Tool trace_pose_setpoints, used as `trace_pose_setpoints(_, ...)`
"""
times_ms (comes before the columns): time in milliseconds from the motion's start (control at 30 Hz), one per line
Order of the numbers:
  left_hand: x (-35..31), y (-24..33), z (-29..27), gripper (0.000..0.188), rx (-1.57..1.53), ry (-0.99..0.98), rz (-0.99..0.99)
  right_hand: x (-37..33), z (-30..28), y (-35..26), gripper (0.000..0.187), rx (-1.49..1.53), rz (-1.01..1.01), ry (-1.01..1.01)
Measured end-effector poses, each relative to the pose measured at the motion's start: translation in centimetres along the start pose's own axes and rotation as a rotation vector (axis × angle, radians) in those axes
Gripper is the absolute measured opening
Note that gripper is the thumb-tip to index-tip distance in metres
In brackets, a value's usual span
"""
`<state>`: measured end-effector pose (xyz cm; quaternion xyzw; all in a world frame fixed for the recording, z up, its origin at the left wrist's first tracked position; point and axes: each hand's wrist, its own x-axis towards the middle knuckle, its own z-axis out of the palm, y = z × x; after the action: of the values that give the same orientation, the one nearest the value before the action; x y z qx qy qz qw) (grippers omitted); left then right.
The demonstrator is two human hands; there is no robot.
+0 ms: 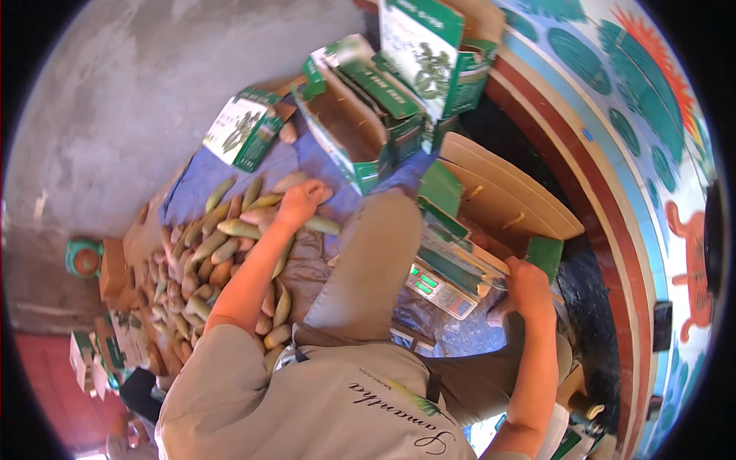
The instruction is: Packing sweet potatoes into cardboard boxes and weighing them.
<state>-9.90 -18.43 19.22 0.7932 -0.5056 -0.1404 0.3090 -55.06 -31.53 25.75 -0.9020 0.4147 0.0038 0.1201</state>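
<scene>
On the left, long tubers [208,247], reddish-brown and greenish, like sweet potatoes, lie in a broad heap. My left hand [302,202] reaches over the far right end of the heap, its fingers curled down among several tubers; what they grip is hidden. To the right, a green and white carton [515,201] stands with its brown inner flaps raised. My right hand [529,285] is closed on the near right edge of this carton. Below it a digital scale [434,290] shows a lit green display. The carton's contents are mostly hidden.
Ahead are an upturned-looking small carton [244,129], an open carton [345,123] and a tall carton [426,57]. A blue sheet [201,184] covers the floor. My bent knee [376,238] lies between heap and scale. A painted wall [590,92] bounds the right side.
</scene>
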Motion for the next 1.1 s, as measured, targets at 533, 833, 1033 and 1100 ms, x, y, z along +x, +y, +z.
trace_pose_setpoints(533,-21.2,-22.9,8.1,0.031,0.466,-0.763,-0.718,0.4,-1.5,-0.6,0.018,0.051,0.078,-0.054)
trace_pose_setpoints(833,-25.5,-22.3,9.1,0.048,0.293,-0.741,-1.066,1.8,-1.6,-1.7,0.019,0.141,0.126,-0.041)
trace_pose_setpoints(1033,-25.1,-21.4,9.4,0.060,0.309,-0.756,-1.173,1.9,-1.5,-0.4,0.020,0.109,0.145,-0.021)
trace_pose_setpoints(1100,-25.1,-21.2,9.2,0.063,0.274,-0.735,-1.200,1.9,-1.3,-0.2,0.021,0.101,0.145,-0.024)
